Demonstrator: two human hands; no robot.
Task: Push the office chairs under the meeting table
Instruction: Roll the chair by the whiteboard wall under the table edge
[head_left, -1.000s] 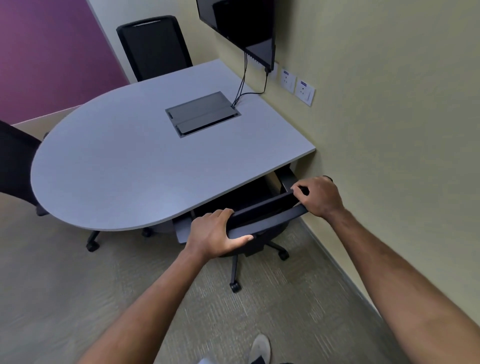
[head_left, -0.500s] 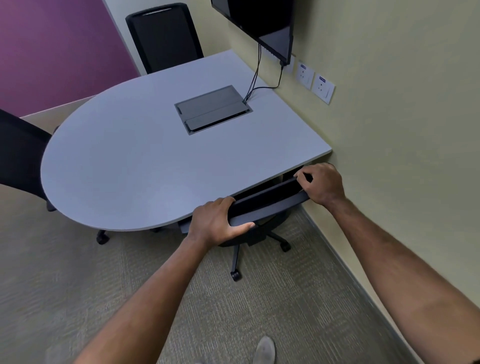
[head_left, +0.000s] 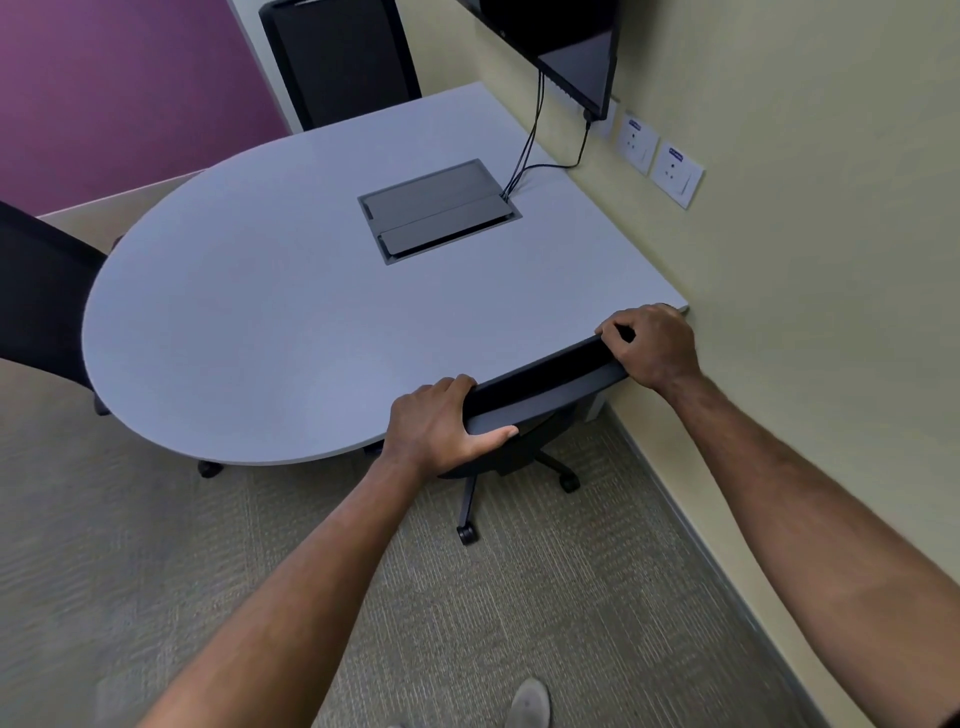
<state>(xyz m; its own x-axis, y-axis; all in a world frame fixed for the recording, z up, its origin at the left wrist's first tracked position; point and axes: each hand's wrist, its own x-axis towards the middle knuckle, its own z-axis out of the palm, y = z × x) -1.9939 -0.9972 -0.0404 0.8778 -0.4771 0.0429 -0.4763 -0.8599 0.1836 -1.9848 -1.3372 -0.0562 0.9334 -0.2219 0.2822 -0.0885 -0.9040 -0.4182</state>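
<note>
A black office chair (head_left: 540, 382) stands at the near edge of the grey meeting table (head_left: 270, 322), its backrest top against the table edge and its seat hidden under the top. My left hand (head_left: 441, 421) grips the left end of the backrest top. My right hand (head_left: 652, 340) grips the right end, close to the wall. Below, two legs of the chair's wheeled base (head_left: 467, 519) stick out onto the carpet. A second black chair (head_left: 343, 57) stands at the table's far side. A third black chair (head_left: 41, 306) stands at the left.
The yellow wall runs along the right, with wall sockets (head_left: 660, 158) and a mounted screen (head_left: 576, 52) whose cables drop into a grey cable box (head_left: 436, 210) set in the tabletop. A purple wall is at the back left. My shoe (head_left: 530, 701) shows on the carpet below.
The near chair has rolled forward under the table with both hands on its backrest; the seat, visible a second ago, is now hidden and the backrest meets the table edge.
</note>
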